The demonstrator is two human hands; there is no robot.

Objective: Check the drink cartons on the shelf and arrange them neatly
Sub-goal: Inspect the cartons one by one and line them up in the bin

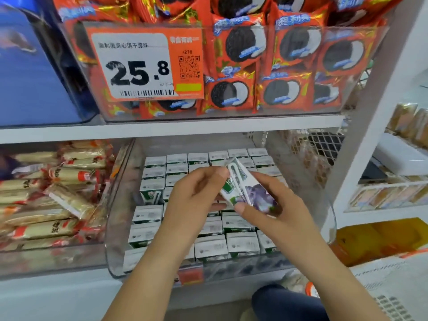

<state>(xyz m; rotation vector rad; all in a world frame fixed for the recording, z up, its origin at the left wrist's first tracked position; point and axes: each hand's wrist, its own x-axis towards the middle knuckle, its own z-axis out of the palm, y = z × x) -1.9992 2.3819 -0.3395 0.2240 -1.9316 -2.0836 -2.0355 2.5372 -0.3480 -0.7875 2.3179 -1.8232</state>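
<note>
Standing at the white shelf (176,129), we see a clear bin (120,205) on its lower level packed with rows of drink cartons (240,244), near a gap at the middle left. Our right hand (275,202) grips one carton (245,188) tilted above the rows, thumb at its lower end, while our left hand (196,195) pinches its upper end. The carton looks small, light and fairly stiff, with glossy faces that could slip; we judge the flat sides the best hold, squeezed gently. The upper level holds red biscuit packs (245,66) behind a price tag (143,66). Cream wrapped snacks (51,200) fill the bin to the left.
</note>
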